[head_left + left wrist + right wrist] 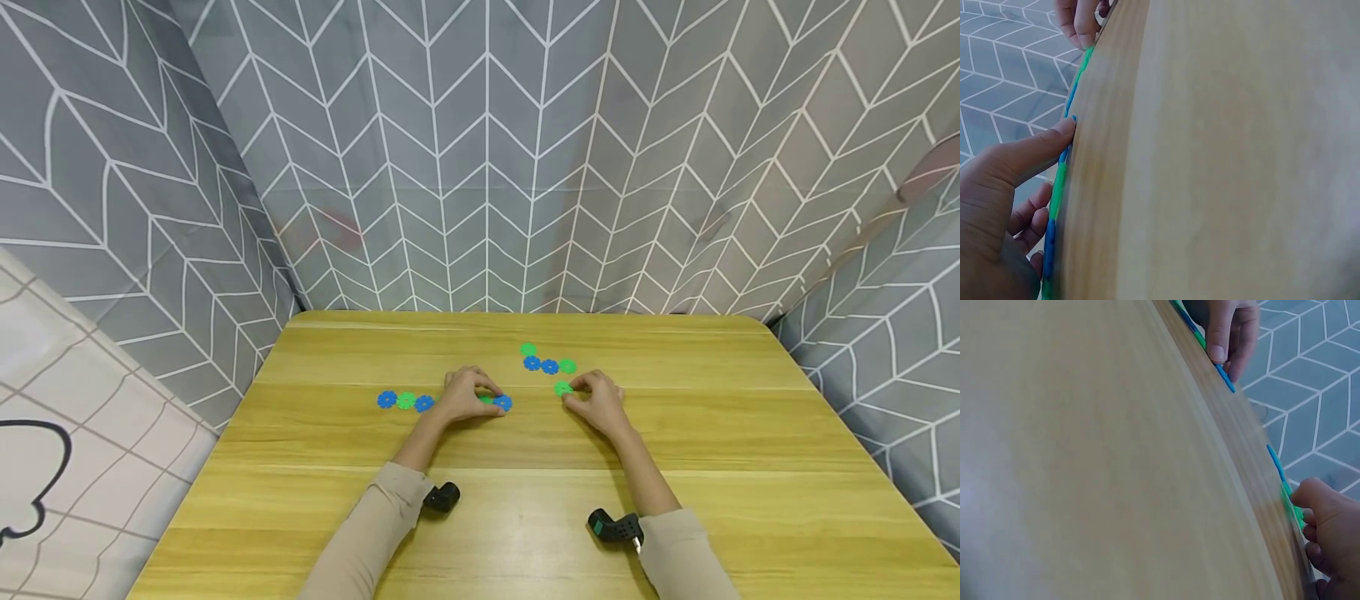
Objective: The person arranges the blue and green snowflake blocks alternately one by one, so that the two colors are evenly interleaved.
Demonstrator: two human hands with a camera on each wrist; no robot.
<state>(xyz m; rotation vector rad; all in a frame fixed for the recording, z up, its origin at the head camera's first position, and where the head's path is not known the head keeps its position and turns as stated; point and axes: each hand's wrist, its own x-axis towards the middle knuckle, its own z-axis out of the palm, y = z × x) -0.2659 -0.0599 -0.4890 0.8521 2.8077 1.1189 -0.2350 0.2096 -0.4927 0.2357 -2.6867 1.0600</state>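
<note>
A row of flat notched discs, blue and green by turns, lies along the table; its left end is a blue disc [387,399]. My left hand [468,396] arches over the row, hiding part of it. Its thumb and index finger pinch the blue disc [503,403] at the row's right end, beside a green one [486,401]. To the right, my right hand [600,402] pinches a single green disc [562,389] between thumb and index finger. A gap separates this disc from the row. In the right wrist view, green discs [1297,515] show edge-on by the right fingertips.
Beyond the hands lies a bent group of discs: a green disc [528,349], two blue discs [550,367] and another green disc [567,367]. The wooden table [510,533] ends at a patterned grey curtain [480,208]. Black wrist cameras [615,527] hang inside both sleeves.
</note>
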